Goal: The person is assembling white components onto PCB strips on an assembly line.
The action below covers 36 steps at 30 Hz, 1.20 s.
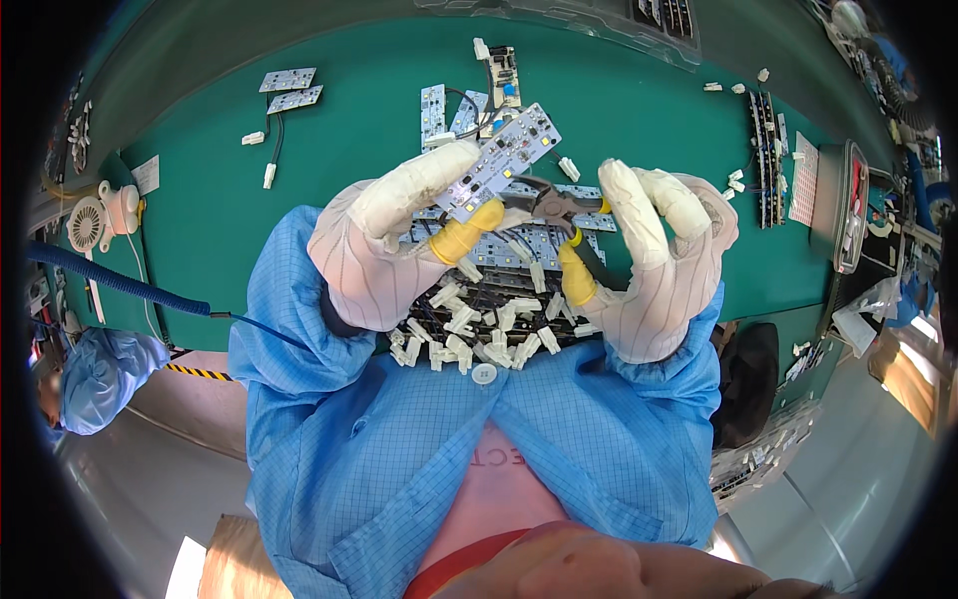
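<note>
Trimming step: left hand [384, 250] pinches LED board [504, 155]; right hand [654, 265] grips cutters [559, 205]; next cut requires precise jaw alignment

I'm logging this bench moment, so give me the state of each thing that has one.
left hand: gloved, shut on the circuit board
right hand: gloved, shut on the pliers
circuit board: held up, tilted, off the mat
pliers: tip at the board's lower edge
pile of boards: heaped under the hands, white connectors hanging at the near edge
green mat: scattered with loose boards and connectors
</note>
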Each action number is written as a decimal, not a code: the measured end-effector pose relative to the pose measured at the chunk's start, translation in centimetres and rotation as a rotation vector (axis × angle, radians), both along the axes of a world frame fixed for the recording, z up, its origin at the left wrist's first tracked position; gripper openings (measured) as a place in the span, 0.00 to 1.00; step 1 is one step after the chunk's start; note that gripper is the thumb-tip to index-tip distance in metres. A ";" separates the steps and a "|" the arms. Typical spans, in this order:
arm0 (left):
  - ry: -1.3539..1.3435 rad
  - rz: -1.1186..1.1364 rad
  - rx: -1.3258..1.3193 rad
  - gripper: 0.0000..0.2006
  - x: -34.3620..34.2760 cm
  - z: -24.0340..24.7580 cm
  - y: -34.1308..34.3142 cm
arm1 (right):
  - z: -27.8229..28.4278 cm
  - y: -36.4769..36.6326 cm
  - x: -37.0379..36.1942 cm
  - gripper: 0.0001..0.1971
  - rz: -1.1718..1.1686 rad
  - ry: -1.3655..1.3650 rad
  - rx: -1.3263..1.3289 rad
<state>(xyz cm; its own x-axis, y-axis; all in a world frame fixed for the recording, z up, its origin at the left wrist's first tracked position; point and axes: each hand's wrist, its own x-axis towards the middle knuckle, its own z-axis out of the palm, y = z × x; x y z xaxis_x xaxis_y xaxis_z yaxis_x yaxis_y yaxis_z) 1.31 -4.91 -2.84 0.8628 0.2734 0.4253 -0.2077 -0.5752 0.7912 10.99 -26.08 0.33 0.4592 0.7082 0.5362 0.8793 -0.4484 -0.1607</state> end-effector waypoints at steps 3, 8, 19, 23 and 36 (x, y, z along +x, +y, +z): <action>0.034 -0.035 -0.051 0.22 0.1 0.3 0.0 | 0.2 0.0 0.0 0.32 -0.014 0.011 -0.017; 0.006 -0.072 -0.102 0.21 0.2 0.4 0.1 | 0.1 0.1 -0.2 0.33 -0.019 0.007 -0.005; -0.093 0.064 -0.033 0.21 0.0 -1.4 -0.3 | -0.3 0.3 -0.2 0.33 -0.020 0.008 -0.004; -0.063 0.055 -0.024 0.22 0.0 -0.9 -0.2 | -0.2 0.4 -0.2 0.33 -0.021 0.011 -0.005; -0.044 0.052 -0.005 0.22 0.0 -0.9 -0.1 | -0.7 0.5 -0.1 0.34 -0.012 -0.015 0.009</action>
<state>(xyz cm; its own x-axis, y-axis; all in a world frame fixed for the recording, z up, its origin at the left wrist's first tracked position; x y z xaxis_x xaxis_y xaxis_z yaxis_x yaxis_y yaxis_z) 1.33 -5.04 -3.69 0.8280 0.3200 0.4605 -0.2118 -0.5819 0.7852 10.90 -25.58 -0.36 0.4592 0.6979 0.5496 0.8763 -0.4574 -0.1513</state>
